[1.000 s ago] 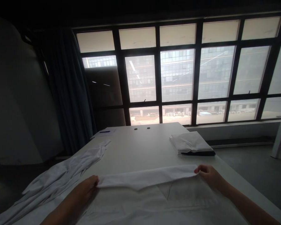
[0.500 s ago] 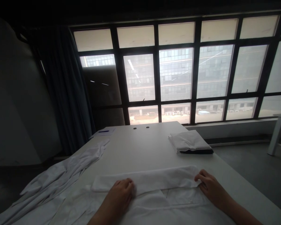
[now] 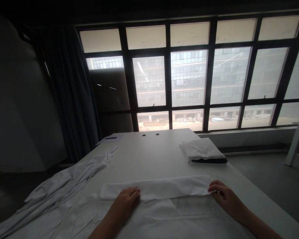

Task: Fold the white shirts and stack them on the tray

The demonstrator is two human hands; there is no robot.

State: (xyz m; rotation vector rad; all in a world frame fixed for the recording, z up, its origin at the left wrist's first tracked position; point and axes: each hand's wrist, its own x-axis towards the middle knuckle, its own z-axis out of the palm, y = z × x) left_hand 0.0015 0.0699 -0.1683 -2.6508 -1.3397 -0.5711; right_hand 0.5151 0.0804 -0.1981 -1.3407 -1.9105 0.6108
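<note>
A white garment (image 3: 164,215) lies spread on the white table (image 3: 149,156) in front of me, its far edge folded back into a long white band (image 3: 161,187). My left hand (image 3: 124,200) rests palm down on the band near its middle-left, fingers together and flat. My right hand (image 3: 225,197) sits at the band's right end, with fingers curled and pinching the cloth edge.
A crumpled white garment (image 3: 72,181) trails along the table's left side. A folded stack of white and dark cloth (image 3: 201,150) sits at the right. Paper with a blue pen (image 3: 111,138) lies at the far left corner. Large windows stand behind; another table's leg (image 3: 292,146) is at right.
My left hand let go of the band's left end and moved right, onto the middle of the band. The right hand stayed at the right end. The band now lies flatter.
</note>
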